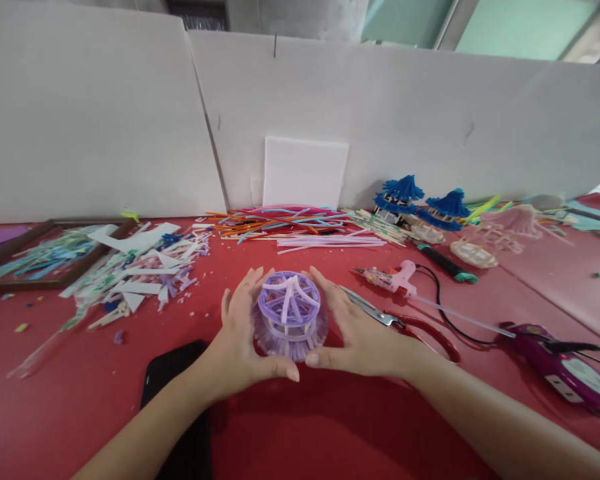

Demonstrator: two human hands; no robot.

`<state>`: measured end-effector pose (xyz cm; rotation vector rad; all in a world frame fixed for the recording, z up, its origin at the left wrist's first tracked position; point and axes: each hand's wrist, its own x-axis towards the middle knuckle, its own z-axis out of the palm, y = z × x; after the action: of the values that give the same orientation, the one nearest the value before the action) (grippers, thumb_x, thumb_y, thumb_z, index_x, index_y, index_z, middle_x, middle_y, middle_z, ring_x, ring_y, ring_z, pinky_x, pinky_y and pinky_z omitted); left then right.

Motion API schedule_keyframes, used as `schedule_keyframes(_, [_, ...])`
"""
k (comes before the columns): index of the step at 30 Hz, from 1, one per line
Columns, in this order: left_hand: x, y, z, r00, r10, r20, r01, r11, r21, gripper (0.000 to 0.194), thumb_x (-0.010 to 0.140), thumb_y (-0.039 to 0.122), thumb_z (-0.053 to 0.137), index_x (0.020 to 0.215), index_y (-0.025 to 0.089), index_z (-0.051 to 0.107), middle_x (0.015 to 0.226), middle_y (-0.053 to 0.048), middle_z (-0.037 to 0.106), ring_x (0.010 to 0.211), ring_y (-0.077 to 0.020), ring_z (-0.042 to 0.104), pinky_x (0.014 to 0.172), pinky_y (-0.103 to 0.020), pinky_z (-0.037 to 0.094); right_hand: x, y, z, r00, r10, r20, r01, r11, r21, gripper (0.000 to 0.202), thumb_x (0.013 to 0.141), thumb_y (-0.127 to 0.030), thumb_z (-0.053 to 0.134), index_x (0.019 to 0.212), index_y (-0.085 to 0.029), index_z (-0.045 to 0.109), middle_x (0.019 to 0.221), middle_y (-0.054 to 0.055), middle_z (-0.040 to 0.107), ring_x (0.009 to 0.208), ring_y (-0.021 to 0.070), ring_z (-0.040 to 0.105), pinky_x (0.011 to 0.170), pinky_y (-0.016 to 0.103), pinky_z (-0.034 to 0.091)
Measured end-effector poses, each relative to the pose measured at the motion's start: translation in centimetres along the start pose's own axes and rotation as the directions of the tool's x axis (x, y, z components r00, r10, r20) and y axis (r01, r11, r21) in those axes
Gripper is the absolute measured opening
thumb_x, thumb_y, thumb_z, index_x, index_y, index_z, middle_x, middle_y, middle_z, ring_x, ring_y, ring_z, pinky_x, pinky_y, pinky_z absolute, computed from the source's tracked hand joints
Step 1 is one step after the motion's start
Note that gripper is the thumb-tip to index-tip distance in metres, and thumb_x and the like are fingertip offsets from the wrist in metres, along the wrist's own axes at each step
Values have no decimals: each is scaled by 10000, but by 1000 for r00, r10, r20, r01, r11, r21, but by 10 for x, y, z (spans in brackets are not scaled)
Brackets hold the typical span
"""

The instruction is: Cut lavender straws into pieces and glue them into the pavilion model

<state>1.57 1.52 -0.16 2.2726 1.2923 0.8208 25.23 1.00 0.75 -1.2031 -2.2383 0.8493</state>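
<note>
A small round pavilion model [289,308] made of purple fuzzy stems stands upright on the red table in the middle of the head view. Pale posts hold up its ringed top, where lighter stems meet at a centre point, and a wide fringed skirt spreads below. My left hand [241,337] curves around its left side, and my right hand [356,337] cups the right side. Both thumbs point toward each other at the near edge of the skirt. The farther fingertips are partly hidden behind the model.
Scissors [370,308], a pink glue gun [390,279] and a purple power strip [555,370] lie on the right. Blue-roofed models [399,199] stand farther back. Loose coloured stems [290,223] and scraps [145,273] spread behind and left. A black phone [180,427] lies under my left forearm.
</note>
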Motion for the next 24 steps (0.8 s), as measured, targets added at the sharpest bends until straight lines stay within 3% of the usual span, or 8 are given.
schedule_keyframes(3, [0,0,2,999,-17,28,18,1000,-25,1213,561,786,623,1469,309,-26,1504,-238,257,1393,-467,249,1074,-737,-3,4,0,10,997,39,59,-42,998,43,1177,741,-640,638,1507,-198,-140,1592,187,-14,1460,363,70,1132,610,206])
schedule_keyframes(6, [-1,-3,6,1000,3,7,-2,1000,-25,1131,605,773,606,1466,326,23,1487,-221,265,1394,-468,238,1075,-742,51,4,4,15,997,33,74,-38,998,59,1144,780,-647,588,1497,-184,-173,1591,187,-50,1464,348,27,1149,587,179])
schedule_keyframes(11, [-3,-10,11,999,41,-11,-41,999,-19,1105,618,769,603,1466,316,57,1476,-214,268,1388,-470,229,1054,-728,192,5,8,19,998,-58,21,57,997,53,1079,798,-608,598,1511,-214,-109,1583,180,92,1462,334,104,1155,552,218])
schedule_keyframes(15, [-3,-9,7,997,71,8,-71,997,16,1080,638,797,544,1461,301,51,1475,-206,274,1390,-456,213,1067,-717,156,6,8,20,995,-97,-12,98,994,50,1079,776,-609,624,1515,-211,-54,1566,186,151,1451,325,166,1151,533,247])
schedule_keyframes(19, [-6,-5,0,994,108,-34,-105,993,61,861,783,770,348,1452,279,117,1427,-177,373,1354,-398,304,1095,-686,55,4,9,15,983,-127,-130,130,992,8,989,743,-574,685,1501,-227,152,1555,172,194,1443,330,186,1142,539,257])
schedule_keyframes(22, [-9,-2,-2,988,88,-126,-75,992,99,705,871,659,343,1433,262,190,1381,-166,427,1297,-364,382,1095,-656,128,-2,9,9,957,-175,-230,173,984,-27,790,765,-520,690,1421,-231,356,1467,163,370,1376,320,336,1112,511,327])
schedule_keyframes(24, [-10,-1,-2,988,74,-136,-57,991,121,623,908,534,397,1430,254,206,1400,-163,416,1319,-349,354,1093,-618,200,-6,8,8,945,-196,-263,195,980,-30,681,811,-497,647,1387,-226,405,1409,161,447,1328,306,409,1095,498,360])
